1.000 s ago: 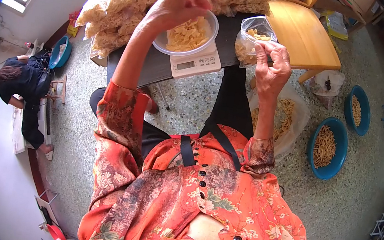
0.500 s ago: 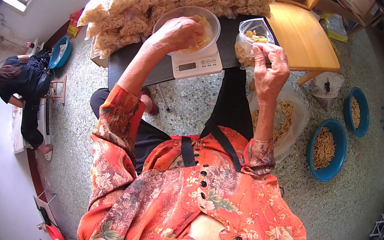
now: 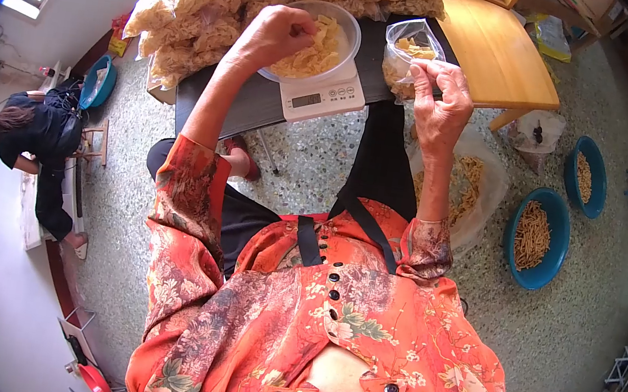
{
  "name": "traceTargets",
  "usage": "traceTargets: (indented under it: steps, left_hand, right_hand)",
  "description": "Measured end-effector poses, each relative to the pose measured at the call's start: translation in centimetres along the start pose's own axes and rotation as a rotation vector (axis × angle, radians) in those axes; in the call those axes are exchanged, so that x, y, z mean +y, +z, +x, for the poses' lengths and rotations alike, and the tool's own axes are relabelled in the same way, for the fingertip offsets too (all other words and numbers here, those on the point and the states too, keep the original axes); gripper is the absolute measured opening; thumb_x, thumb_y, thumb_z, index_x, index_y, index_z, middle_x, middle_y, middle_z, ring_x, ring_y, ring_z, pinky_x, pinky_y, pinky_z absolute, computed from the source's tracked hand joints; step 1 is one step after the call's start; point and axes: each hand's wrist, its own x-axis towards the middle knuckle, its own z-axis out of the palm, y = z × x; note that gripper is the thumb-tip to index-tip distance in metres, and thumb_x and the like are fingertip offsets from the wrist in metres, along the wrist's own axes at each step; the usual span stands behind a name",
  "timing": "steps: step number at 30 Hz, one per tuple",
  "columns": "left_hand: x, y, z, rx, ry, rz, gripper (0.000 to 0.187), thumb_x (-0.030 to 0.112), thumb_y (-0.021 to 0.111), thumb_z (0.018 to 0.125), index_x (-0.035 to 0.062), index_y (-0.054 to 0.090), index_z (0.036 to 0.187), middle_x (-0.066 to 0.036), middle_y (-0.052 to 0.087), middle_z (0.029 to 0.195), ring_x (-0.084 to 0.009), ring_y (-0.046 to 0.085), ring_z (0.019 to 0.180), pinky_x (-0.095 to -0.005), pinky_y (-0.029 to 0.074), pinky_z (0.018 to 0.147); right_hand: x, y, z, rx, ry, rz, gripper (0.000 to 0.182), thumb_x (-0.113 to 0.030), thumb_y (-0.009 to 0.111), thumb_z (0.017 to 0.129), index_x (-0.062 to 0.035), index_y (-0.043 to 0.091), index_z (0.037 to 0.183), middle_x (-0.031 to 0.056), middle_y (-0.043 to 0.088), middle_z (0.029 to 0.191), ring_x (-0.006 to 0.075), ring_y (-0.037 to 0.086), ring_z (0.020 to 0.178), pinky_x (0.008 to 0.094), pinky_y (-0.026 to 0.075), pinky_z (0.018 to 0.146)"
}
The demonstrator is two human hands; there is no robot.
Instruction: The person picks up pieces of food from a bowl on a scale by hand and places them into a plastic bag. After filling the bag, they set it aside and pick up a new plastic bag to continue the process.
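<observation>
My left hand (image 3: 278, 35) is over the left rim of a clear round bowl (image 3: 350, 62), its fingers curled together. Whether a piece is between the fingertips cannot be made out. Pale yellow dried strips (image 3: 314, 47) lie in the bowl, which stands on a white digital scale (image 3: 325, 101). My right hand (image 3: 443, 106) pinches the near edge of a clear plastic bag (image 3: 396, 64). The bag stands with its mouth open, and more yellow strips (image 3: 416, 49) show inside.
Filled clear bags (image 3: 220, 5) are piled along the back of the dark table (image 3: 203, 106). A wooden chair (image 3: 499, 58) adjoins its right side. On the floor are a large open sack (image 3: 488, 195) and blue basins (image 3: 556, 264). A person in black (image 3: 42, 124) sits at far left.
My left hand has drawn back from inside the bowl to its left rim, uncovering the strips. My right hand and the bag have shifted slightly left.
</observation>
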Motion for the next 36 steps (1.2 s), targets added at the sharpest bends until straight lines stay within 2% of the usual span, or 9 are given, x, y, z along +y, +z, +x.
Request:
traceTargets:
  steps: [1, 4, 8, 14, 16, 17, 20, 31, 36]
  left_hand:
    - [0.0, -0.3, 0.0, -0.043, -0.179, -0.129, 0.014, 0.009, 0.074, 0.088, -0.0009, 0.072, 0.098, -0.003, 0.071, 0.081, -0.0082, 0.065, 0.069, -0.0254, 0.057, 0.066]
    - [-0.2, -1.5, -0.2, -0.055, -0.393, -0.485, 0.014, 0.011, 0.075, 0.089, -0.0005, 0.073, 0.097, -0.004, 0.071, 0.083, -0.0086, 0.066, 0.067, -0.0243, 0.058, 0.066]
    - [0.2, -2.1, -0.1, -0.033, -0.400, -0.805, 0.017, 0.012, 0.077, 0.089, -0.0006, 0.072, 0.100, -0.004, 0.071, 0.081, -0.0081, 0.066, 0.069, -0.0243, 0.058, 0.065]
    - [6.5, -1.2, 2.3, -0.063, -0.236, -0.465, 0.019, 0.013, 0.076, 0.091, -0.0014, 0.072, 0.102, -0.002, 0.070, 0.080, -0.0058, 0.065, 0.069, -0.0222, 0.054, 0.064]
    - [8.0, -0.2, 3.3, -0.069, -0.137, -0.312, 0.019, 0.015, 0.076, 0.091, -0.0002, 0.072, 0.103, -0.001, 0.069, 0.079, -0.0054, 0.064, 0.069, -0.0234, 0.054, 0.064]
    - [8.0, 0.7, 4.0, 0.010, 0.035, -0.155, 0.020, 0.015, 0.076, 0.090, 0.0001, 0.072, 0.101, -0.001, 0.068, 0.077, -0.0048, 0.062, 0.069, -0.0249, 0.053, 0.063]
    - [9.3, 2.2, 5.3, 0.057, 0.126, -0.029, 0.022, 0.015, 0.079, 0.084, 0.0025, 0.074, 0.101, -0.006, 0.069, 0.077, -0.0111, 0.065, 0.070, -0.0290, 0.055, 0.068]
    - [7.1, 1.2, 3.4, 0.137, 0.122, -0.087, 0.014, 0.013, 0.073, 0.090, 0.0016, 0.075, 0.098, -0.006, 0.073, 0.085, -0.0122, 0.067, 0.077, -0.0287, 0.056, 0.074]
    - [3.8, -0.2, 1.2, -0.089, -0.076, 0.024, 0.020, 0.015, 0.077, 0.083, -0.0003, 0.074, 0.096, -0.008, 0.072, 0.082, -0.0153, 0.067, 0.075, -0.0315, 0.055, 0.075]
  right_hand:
    - [0.0, 0.0, 0.0, -0.001, -0.012, -0.007, 0.010, -0.008, 0.082, 0.080, -0.0056, 0.075, 0.088, 0.0076, 0.071, 0.090, 0.0254, 0.068, 0.086, 0.0382, 0.055, 0.080]
    - [0.0, 0.1, -0.1, -0.004, -0.020, -0.010, 0.010, -0.008, 0.082, 0.081, -0.0058, 0.076, 0.088, 0.0077, 0.072, 0.091, 0.0255, 0.068, 0.086, 0.0384, 0.055, 0.080]
    - [-0.1, 0.3, 0.0, 0.004, -0.049, -0.018, 0.011, -0.009, 0.082, 0.080, -0.0064, 0.077, 0.089, 0.0073, 0.072, 0.090, 0.0255, 0.068, 0.087, 0.0383, 0.055, 0.080]
    - [-0.8, 0.3, 0.3, -0.017, -0.170, -0.072, 0.013, -0.009, 0.082, 0.079, -0.0071, 0.077, 0.090, 0.0072, 0.072, 0.089, 0.0264, 0.068, 0.086, 0.0374, 0.055, 0.079]
    - [-0.8, 0.4, 0.3, -0.022, -0.184, -0.079, 0.013, -0.009, 0.082, 0.078, -0.0071, 0.077, 0.090, 0.0073, 0.071, 0.089, 0.0268, 0.067, 0.085, 0.0376, 0.055, 0.078]
    - [-0.9, 0.5, 0.2, -0.034, -0.179, -0.066, 0.014, -0.010, 0.082, 0.078, -0.0072, 0.077, 0.090, 0.0072, 0.071, 0.089, 0.0269, 0.067, 0.085, 0.0378, 0.055, 0.078]
    - [-0.9, 0.7, 0.1, -0.035, -0.173, -0.053, 0.014, -0.011, 0.082, 0.078, -0.0072, 0.076, 0.091, 0.0073, 0.070, 0.089, 0.0273, 0.067, 0.085, 0.0384, 0.055, 0.077]
    - [-0.1, -0.1, 0.2, 0.051, -0.143, -0.055, 0.013, -0.007, 0.082, 0.079, -0.0051, 0.076, 0.090, 0.0077, 0.070, 0.087, 0.0269, 0.068, 0.085, 0.0377, 0.054, 0.078]
    - [0.1, -0.6, 0.2, 0.073, -0.046, -0.028, 0.012, -0.007, 0.083, 0.080, -0.0051, 0.075, 0.088, 0.0076, 0.070, 0.089, 0.0259, 0.068, 0.086, 0.0376, 0.055, 0.079]
